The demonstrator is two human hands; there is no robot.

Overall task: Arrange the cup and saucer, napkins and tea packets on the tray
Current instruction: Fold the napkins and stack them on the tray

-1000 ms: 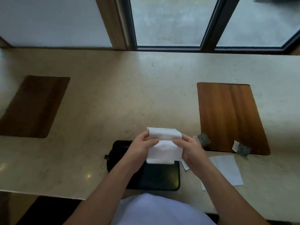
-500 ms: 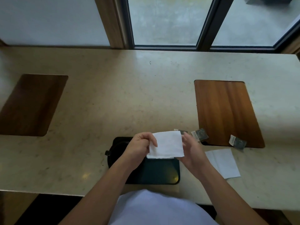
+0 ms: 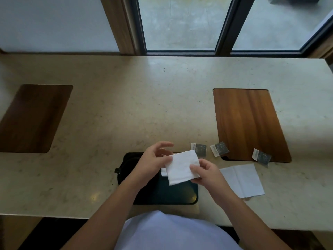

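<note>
Napkin (image 3: 182, 166) in right hand (image 3: 207, 175) grip

1. We face a pale stone counter (image 3: 144, 109) running the full width.
2. Beyond the counter we see a dark-framed window (image 3: 223, 26) giving dull daylight.
3. Left of the window stand a wooden post (image 3: 119, 24) and a white wall (image 3: 54, 22).
4. Two wood insets lie in the counter: one left (image 3: 32, 118), one right (image 3: 248, 123).
</note>
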